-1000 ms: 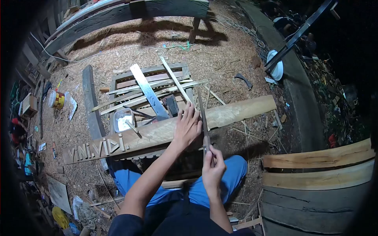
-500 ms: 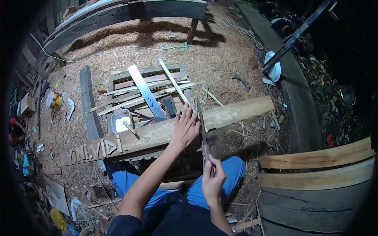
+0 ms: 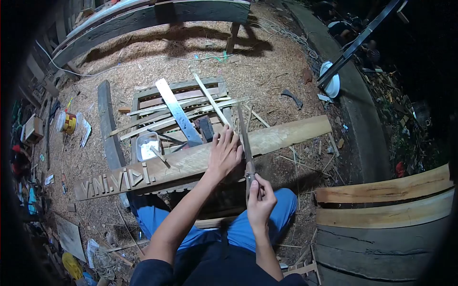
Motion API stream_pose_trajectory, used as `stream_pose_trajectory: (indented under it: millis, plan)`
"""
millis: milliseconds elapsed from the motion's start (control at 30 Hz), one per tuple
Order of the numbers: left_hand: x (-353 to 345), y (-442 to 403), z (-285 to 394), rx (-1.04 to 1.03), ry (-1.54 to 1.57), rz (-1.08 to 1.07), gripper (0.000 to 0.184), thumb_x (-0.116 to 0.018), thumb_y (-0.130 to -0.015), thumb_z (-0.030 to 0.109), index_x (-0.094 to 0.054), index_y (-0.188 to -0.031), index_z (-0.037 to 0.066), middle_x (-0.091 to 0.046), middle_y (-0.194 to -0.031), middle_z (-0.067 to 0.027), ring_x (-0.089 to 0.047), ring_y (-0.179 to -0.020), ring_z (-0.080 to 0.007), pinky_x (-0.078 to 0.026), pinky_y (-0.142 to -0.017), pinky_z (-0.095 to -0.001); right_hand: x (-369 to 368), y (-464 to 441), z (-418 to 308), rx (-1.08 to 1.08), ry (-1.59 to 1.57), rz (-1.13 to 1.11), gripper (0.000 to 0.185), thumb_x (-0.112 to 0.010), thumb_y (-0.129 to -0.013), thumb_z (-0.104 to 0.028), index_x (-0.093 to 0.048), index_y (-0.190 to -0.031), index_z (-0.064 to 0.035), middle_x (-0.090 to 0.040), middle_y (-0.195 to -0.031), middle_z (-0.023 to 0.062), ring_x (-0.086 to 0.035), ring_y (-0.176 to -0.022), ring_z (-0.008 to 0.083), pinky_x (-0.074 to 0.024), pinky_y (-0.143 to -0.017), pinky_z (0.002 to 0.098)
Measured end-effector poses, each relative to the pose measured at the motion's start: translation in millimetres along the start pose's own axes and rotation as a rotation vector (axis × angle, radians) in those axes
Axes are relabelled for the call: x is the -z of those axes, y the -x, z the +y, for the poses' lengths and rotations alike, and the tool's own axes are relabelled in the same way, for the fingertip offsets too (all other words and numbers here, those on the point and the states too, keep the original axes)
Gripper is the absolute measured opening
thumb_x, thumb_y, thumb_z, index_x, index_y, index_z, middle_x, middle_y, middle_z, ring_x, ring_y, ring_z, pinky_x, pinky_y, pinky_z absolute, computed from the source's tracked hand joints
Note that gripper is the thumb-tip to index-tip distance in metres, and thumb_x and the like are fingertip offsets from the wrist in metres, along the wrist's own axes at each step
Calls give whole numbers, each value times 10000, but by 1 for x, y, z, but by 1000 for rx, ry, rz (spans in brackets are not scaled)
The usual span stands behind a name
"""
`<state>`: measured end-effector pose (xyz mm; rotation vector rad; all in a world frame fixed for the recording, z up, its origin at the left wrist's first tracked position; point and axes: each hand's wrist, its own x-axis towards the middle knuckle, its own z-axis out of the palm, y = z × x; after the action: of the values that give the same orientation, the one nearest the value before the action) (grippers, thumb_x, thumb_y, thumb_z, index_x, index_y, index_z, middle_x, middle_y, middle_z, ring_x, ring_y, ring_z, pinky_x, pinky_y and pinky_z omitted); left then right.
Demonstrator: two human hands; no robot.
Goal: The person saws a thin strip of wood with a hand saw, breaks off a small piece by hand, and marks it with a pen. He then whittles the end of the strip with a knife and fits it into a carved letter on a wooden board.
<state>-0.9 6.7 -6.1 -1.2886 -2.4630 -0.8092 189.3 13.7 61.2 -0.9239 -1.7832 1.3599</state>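
My right hand [image 3: 261, 206] is closed around the handle of a saw [image 3: 245, 143]. Its long, narrow blade, seen nearly edge-on, points away from me and crosses the wooden plank [image 3: 281, 136]. Just left of the blade, my left hand [image 3: 224, 155] presses down on a thin wooden strip [image 3: 209, 95], fingers bent over its near end. That strip reaches forward past the plank's far edge. Raised wooden letters [image 3: 119, 181] reading "VINI.VIDI." stand on the plank's left part. Where blade and strip meet is partly hidden by my fingers.
Beyond the plank, a slatted pallet [image 3: 179, 86] bears a steel ruler [image 3: 176, 112], loose strips, a dark block [image 3: 205, 128] and a plastic tub [image 3: 148, 145] of white material. Thick boards [image 3: 381, 209] lie at right. A bench [image 3: 157, 24] stands ahead. Sawdust and scraps cover the ground.
My right hand and the saw have moved slightly forward, away from my body. My left hand and the strip stay in place.
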Motion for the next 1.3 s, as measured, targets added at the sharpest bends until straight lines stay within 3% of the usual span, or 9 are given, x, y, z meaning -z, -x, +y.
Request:
stream_pose_trajectory:
  millis: [67, 167, 300, 367, 533, 600, 1000, 1100, 1300]
  plan:
    - [0, -2, -1, 53, -21, -85, 412, -558, -989, 328, -579, -1282, 40, -523, -1440, -192, -363, -1502, -326, -308, -1173, -523, 4, -6, -5, 57, -7, 28, 250, -625, -1028, -58, -669, -1230, 82, -750, -1083, 164, -709, -974, 175, -566, -844, 311]
    - [4, -2, -1, 27, 4, -52, 405, -563, -989, 318, -568, -1280, 37, -526, -1409, -193, -378, -1483, -326, -307, -1168, -522, 7, -10, -7, 188, 99, 121, 242, -585, -1058, -81, -649, -1235, 71, -684, -1022, 55, -593, -824, 58, -484, -710, 226]
    - [11, -4, 0, 24, 31, -32, 375, -584, -959, 267, -557, -1246, 27, -525, -1379, -198, -404, -1452, -323, -284, -1183, -489, 1, -11, -5, 67, 23, 57, 239, -589, -1059, -82, -650, -1234, 68, -666, -952, 21, -558, -752, 39, -454, -647, 213]
    - [14, -5, 1, 44, 61, -65, 373, -600, -953, 251, -561, -1249, 27, -517, -1395, -204, -405, -1448, -331, -284, -1188, -487, -3, -9, 1, -37, 10, 17, 249, -619, -1040, -86, -677, -1234, 60, -752, -1028, 127, -686, -872, 127, -553, -754, 293]
    - [14, -7, 1, 60, 88, -50, 378, -590, -974, 287, -590, -1247, 26, -538, -1391, -213, -408, -1452, -334, -285, -1191, -494, -10, -8, -3, -44, 53, -35, 247, -614, -1044, -86, -670, -1235, 60, -753, -1028, 146, -702, -897, 136, -559, -767, 288]
    - [12, -7, 1, 60, 82, -28, 382, -593, -971, 289, -596, -1245, 22, -543, -1400, -219, -409, -1453, -336, -279, -1199, -490, -14, -9, 1, 54, 82, 2, 243, -616, -1040, -78, -667, -1231, 64, -754, -1026, 158, -715, -926, 148, -566, -784, 292]
    - [9, -6, 0, 55, 55, -77, 407, -624, -956, 308, -599, -1259, 37, -533, -1450, -229, -382, -1490, -328, -290, -1194, -502, -5, -1, -13, -29, 78, -40, 223, -626, -1019, -41, -673, -1207, 71, -757, -1008, 173, -712, -945, 146, -574, -796, 311]
    - [11, -6, -1, 62, 100, -2, 376, -659, -935, 252, -593, -1238, 39, -516, -1424, -206, -402, -1466, -333, -294, -1182, -497, -11, -9, -9, 61, 160, -42, 219, -631, -1011, -31, -672, -1198, 77, -760, -1016, 189, -726, -959, 164, -578, -795, 323]
    - [12, -4, 1, 60, 105, 4, 319, -671, -924, 260, -599, -1158, 55, -531, -1370, -183, -407, -1463, -326, -307, -1167, -506, -3, -12, -12, 20, 164, -83, 217, -633, -1009, -26, -666, -1191, 87, -759, -1037, 200, -736, -983, 201, -582, -806, 339]
